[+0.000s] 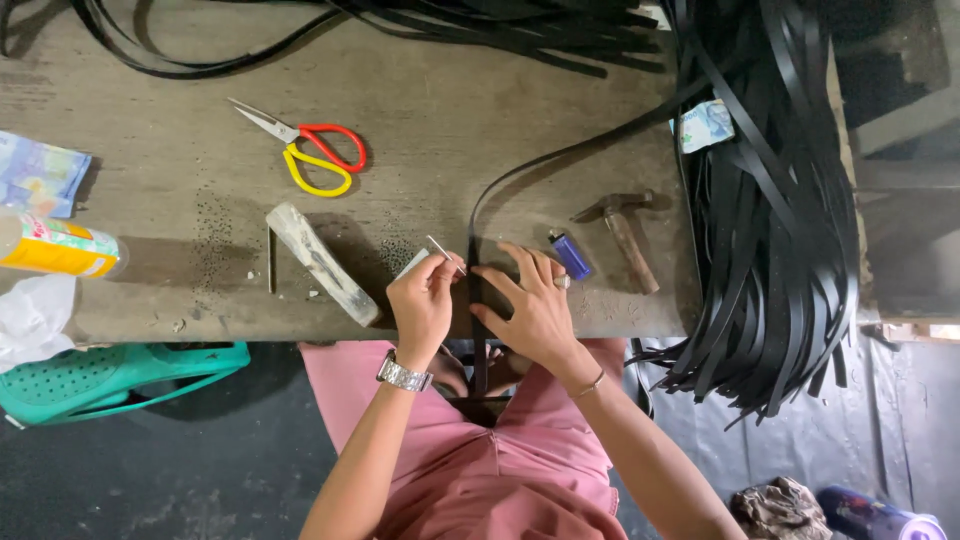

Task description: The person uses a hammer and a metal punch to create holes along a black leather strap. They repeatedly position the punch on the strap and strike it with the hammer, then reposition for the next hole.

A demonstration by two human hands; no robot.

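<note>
The strap (478, 290) lies flat under the right hand (535, 310), whose spread fingers press it down. Just beside it, the left hand (422, 300) pinches an awl (445, 254). The strap looks light, limp and smooth; grip its edges near the hands.

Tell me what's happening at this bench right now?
A person in pink clothes sits at a worn wooden table. The right hand lies flat, pressing a black strap against the table edge, while the left hand pinches a thin metal spike, its tip down beside that strap. Lying unused nearby are red-and-yellow scissors, a hammer, a blue lighter and a wooden block. A thick bundle of black straps hangs over the table's right end.
</note>
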